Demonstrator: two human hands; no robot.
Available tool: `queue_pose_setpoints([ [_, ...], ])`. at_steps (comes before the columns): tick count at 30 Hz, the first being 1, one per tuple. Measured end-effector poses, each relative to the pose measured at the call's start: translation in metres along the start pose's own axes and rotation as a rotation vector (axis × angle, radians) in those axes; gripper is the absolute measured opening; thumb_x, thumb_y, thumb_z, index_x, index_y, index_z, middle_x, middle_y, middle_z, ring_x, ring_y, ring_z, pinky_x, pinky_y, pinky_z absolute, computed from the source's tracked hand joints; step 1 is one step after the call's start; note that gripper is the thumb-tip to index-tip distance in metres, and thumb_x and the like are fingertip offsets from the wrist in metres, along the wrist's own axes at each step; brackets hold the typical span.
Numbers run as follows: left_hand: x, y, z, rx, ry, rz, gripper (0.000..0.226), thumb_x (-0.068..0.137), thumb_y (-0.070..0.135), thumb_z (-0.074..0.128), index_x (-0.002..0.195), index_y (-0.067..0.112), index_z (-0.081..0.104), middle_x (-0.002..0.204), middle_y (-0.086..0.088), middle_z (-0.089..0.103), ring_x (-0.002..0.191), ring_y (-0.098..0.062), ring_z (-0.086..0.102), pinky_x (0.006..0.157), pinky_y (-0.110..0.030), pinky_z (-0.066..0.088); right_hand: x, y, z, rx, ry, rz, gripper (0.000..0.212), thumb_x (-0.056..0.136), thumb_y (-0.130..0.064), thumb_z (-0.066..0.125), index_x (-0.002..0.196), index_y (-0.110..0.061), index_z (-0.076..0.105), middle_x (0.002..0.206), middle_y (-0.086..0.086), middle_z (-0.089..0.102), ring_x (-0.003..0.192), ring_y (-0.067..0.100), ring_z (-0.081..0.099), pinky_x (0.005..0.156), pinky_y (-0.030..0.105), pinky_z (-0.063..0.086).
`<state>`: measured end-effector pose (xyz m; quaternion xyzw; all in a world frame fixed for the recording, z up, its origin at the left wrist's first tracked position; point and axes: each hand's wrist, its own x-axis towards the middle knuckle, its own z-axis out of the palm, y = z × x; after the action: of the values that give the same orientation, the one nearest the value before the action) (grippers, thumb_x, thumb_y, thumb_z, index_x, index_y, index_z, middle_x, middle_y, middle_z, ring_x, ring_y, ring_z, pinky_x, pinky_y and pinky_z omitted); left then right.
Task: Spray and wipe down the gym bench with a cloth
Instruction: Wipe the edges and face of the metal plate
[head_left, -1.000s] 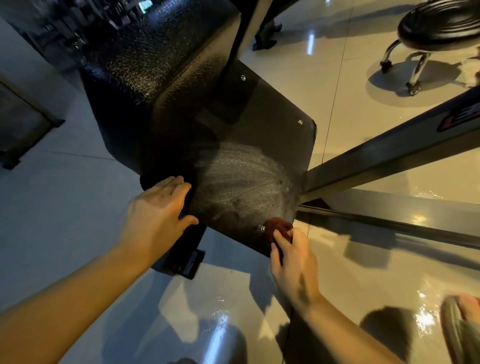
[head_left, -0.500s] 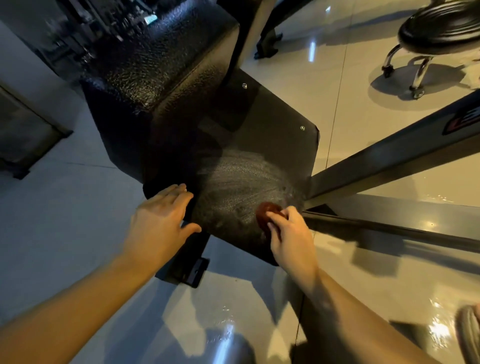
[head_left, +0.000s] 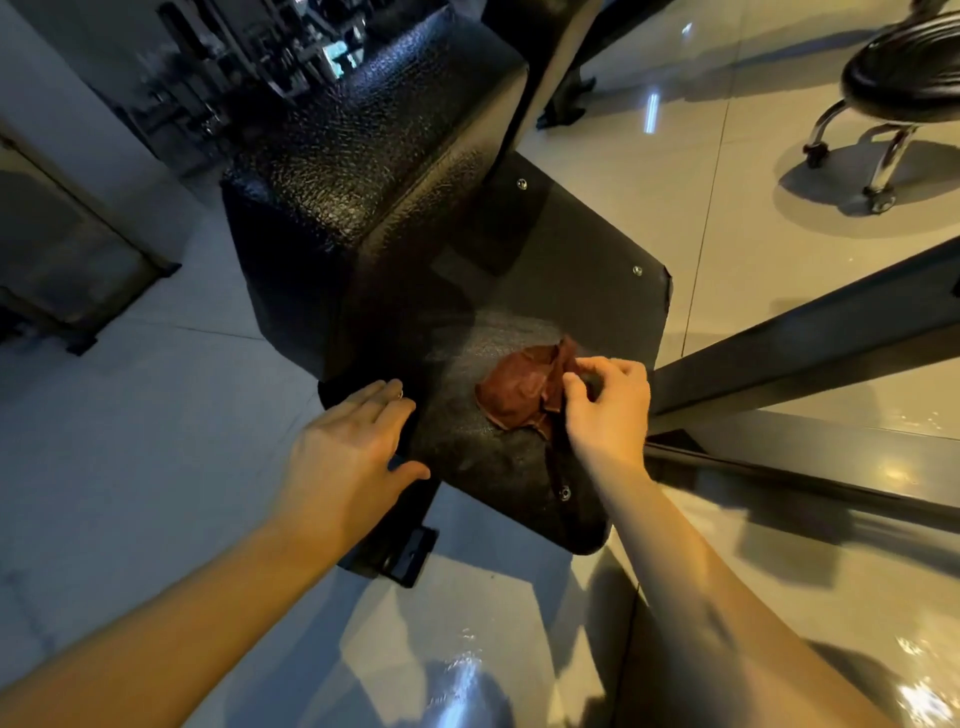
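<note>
The glossy tiled floor surrounds the gym bench, and everything else is placed against that bench. Its textured pad rises at the far side and its flat black panel spreads toward the person. This low surface is the one being worked on, which likely explains why both arms reach down to it. A dark metal beam runs off from the bench's right side. A wheeled stool stands well apart beyond the bench, to the right. The left hand lies at the panel's left edge with its fingers straight and together and holds nothing; it looks like a brace that steadies the body during the reach. The right hand is over the right part of the panel, with thumb and curled fingers pinching a fold of the reddish-brown cloth. The cloth sits crumpled on the panel inside a dull, hazy patch. That patch is probably spray film, so the pinch may be gathering the cloth for another wipe there. No spray bottle is in view.
</note>
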<state>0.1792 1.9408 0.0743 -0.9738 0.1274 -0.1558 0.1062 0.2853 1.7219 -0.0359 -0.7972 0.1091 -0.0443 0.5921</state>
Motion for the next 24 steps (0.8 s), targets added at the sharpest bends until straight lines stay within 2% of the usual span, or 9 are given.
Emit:
queue_pose_setpoints([
  [2, -0.001, 0.0, 0.0, 0.008, 0.0, 0.002, 0.075, 0.053, 0.033, 0.102, 0.114, -0.001, 0.074, 0.124, -0.02, 0.071, 0.113, -0.036, 0.071, 0.091, -0.046, 0.056, -0.005, 0.001, -0.002, -0.057, 0.066, -0.044, 0.026, 0.1, -0.031, 0.063, 0.123, -0.022, 0.069, 0.118, -0.001, 0.052, 0.115, 0.019, 0.056, 0.1, 0.034, 0.047],
  [6, -0.001, 0.002, -0.002, 0.03, 0.002, -0.004, 0.074, 0.054, 0.033, 0.101, 0.115, 0.0, 0.074, 0.125, -0.02, 0.071, 0.114, -0.036, 0.07, 0.095, -0.041, 0.049, -0.023, -0.013, 0.008, -0.129, 0.021, -0.157, 0.043, 0.101, -0.039, 0.056, 0.141, -0.024, 0.054, 0.124, 0.0, 0.053, 0.115, 0.017, 0.052, 0.092, 0.03, 0.043],
  [10, -0.001, 0.003, -0.005, 0.055, -0.038, -0.021, 0.074, 0.055, 0.036, 0.1, 0.116, 0.002, 0.074, 0.125, -0.018, 0.071, 0.115, -0.034, 0.07, 0.096, -0.038, 0.047, -0.063, -0.035, 0.036, -0.271, 0.084, -0.377, 0.043, 0.094, -0.04, 0.064, 0.132, -0.021, 0.061, 0.119, 0.007, 0.052, 0.106, 0.024, 0.049, 0.081, 0.035, 0.049],
  [14, 0.0, 0.005, -0.007, 0.073, -0.049, -0.032, 0.073, 0.056, 0.036, 0.1, 0.116, 0.004, 0.074, 0.126, -0.018, 0.07, 0.115, -0.034, 0.07, 0.093, -0.046, 0.054, -0.076, -0.031, 0.038, -0.345, -0.008, -0.619, 0.037, 0.093, -0.03, 0.062, 0.13, -0.022, 0.063, 0.117, 0.011, 0.055, 0.1, 0.028, 0.051, 0.077, 0.038, 0.049],
  [16, 0.001, 0.004, -0.006, 0.061, -0.02, -0.013, 0.072, 0.054, 0.035, 0.101, 0.113, 0.002, 0.075, 0.124, -0.018, 0.071, 0.112, -0.035, 0.071, 0.087, -0.048, 0.058, -0.063, 0.007, 0.022, -0.44, 0.003, -0.558, 0.04, 0.09, -0.025, 0.065, 0.13, -0.025, 0.064, 0.123, 0.011, 0.057, 0.107, 0.03, 0.053, 0.085, 0.042, 0.051],
  [19, 0.001, 0.004, -0.003, 0.049, 0.011, 0.003, 0.072, 0.054, 0.034, 0.101, 0.112, 0.001, 0.076, 0.123, -0.019, 0.072, 0.111, -0.036, 0.071, 0.087, -0.048, 0.058, -0.048, 0.063, -0.006, -0.44, 0.12, -0.231, 0.035, 0.092, -0.023, 0.066, 0.127, -0.02, 0.069, 0.123, 0.012, 0.057, 0.111, 0.033, 0.053, 0.09, 0.043, 0.05],
  [21, 0.0, 0.004, -0.003, 0.045, 0.002, 0.003, 0.072, 0.053, 0.033, 0.102, 0.113, 0.001, 0.076, 0.123, -0.019, 0.071, 0.111, -0.036, 0.071, 0.088, -0.047, 0.056, -0.058, 0.057, 0.0, -0.414, 0.154, -0.104, 0.033, 0.095, -0.024, 0.063, 0.126, -0.018, 0.069, 0.121, 0.011, 0.055, 0.11, 0.03, 0.051, 0.09, 0.042, 0.051],
  [22, 0.001, 0.004, -0.003, 0.043, -0.002, 0.007, 0.073, 0.053, 0.033, 0.102, 0.112, 0.001, 0.076, 0.123, -0.02, 0.071, 0.111, -0.037, 0.071, 0.088, -0.047, 0.056, -0.066, 0.039, 0.01, -0.393, 0.149, -0.109, 0.033, 0.096, -0.025, 0.061, 0.127, -0.02, 0.068, 0.121, 0.008, 0.054, 0.111, 0.028, 0.05, 0.091, 0.041, 0.051],
  [24, 0.001, 0.004, -0.005, 0.046, -0.021, 0.0, 0.074, 0.053, 0.033, 0.102, 0.113, 0.001, 0.075, 0.123, -0.019, 0.072, 0.111, -0.036, 0.071, 0.087, -0.048, 0.057, -0.087, -0.007, 0.032, -0.322, 0.078, -0.234, 0.033, 0.098, -0.034, 0.054, 0.128, -0.025, 0.065, 0.119, 0.004, 0.052, 0.11, 0.024, 0.048, 0.089, 0.036, 0.049],
])
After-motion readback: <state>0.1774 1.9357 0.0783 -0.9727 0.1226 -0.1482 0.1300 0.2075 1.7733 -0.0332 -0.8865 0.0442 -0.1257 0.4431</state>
